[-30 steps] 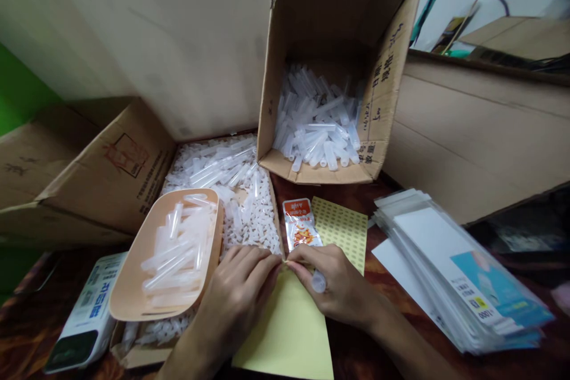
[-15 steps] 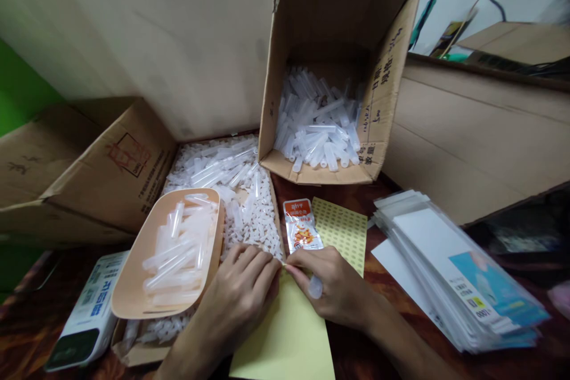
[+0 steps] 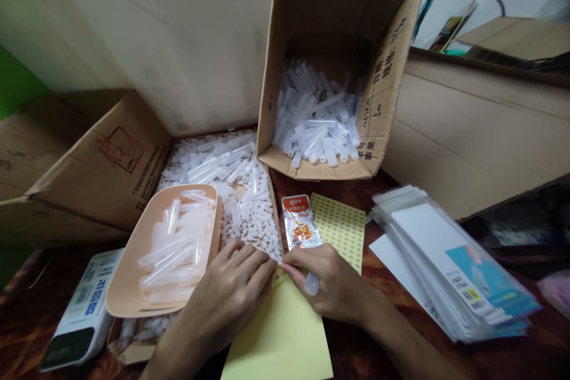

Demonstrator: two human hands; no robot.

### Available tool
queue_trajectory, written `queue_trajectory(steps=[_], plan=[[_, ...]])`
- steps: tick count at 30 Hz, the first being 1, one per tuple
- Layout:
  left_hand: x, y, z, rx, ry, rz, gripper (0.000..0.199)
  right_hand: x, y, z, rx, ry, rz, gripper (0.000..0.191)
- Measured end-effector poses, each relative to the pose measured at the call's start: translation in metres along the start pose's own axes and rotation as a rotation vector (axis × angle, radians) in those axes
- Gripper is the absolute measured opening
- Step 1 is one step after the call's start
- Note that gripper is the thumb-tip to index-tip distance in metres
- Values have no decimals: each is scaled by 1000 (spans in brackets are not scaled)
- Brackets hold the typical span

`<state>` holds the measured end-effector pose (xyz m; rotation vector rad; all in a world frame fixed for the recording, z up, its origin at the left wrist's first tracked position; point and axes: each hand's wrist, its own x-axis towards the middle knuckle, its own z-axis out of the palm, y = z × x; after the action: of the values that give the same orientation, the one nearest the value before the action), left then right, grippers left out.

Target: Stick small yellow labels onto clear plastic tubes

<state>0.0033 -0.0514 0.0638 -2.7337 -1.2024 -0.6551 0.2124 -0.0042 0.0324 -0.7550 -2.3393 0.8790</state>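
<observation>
Yellow sheet (image 3: 289, 332) lies near centre, under both hands; likely light, limp, easily creased, best taken by edge. Right hand (image 3: 332, 278) curls round 1 translucent tube (image 3: 312, 284), thumb and forefinger pinched together above sheet; tube probably light, smooth, slippery, best held mid-barrel. Left hand (image 3: 238, 282) curled, fingertips close to right's; cannot tell what it grips. Hidden: most of tube, anything between fingertips. Unclear whether dotted sheet (image 3: 342, 222), farther right, is separate.

Yellow sheets (image 3: 285, 332) on reddish-brown table (image 3: 371, 267)
</observation>
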Motion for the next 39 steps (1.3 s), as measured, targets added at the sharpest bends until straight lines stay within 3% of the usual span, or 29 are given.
queue_trajectory(steps=[16,29,39], plan=[[-1,-1,2,-31,-11,-19,16,0,1,2,28,9,-11,20],[-1,-5,-1,-280,59,-270,14,3,-4,-4,59,47,-8,17],[2,1,0,-210,174,-192,10,4,0,-2,49,110,34,10]])
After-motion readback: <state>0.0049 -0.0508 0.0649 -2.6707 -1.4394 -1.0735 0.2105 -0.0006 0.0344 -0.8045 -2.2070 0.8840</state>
